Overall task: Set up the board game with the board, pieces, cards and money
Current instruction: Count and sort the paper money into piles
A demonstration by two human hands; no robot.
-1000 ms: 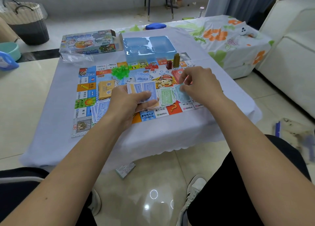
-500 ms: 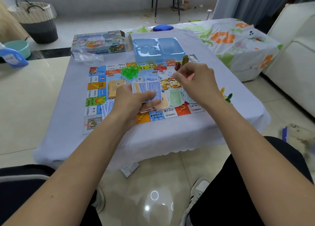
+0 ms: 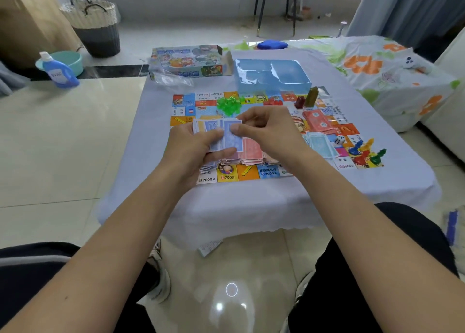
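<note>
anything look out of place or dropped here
Yes. A small printed card or slip lies on the floor tiles just under the table's near edge, apart from the rest of the game up on the board. It looks dropped. Also, a crumpled clear plastic bag lies loose beside the game box.

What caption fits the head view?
Left hand holds fanned notes; right hand pinches one above the board.

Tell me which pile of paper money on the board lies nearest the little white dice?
The light blue pile, lying just left of the dice. The red pile sits farther back, and the pink pile lies below the hands.
</note>
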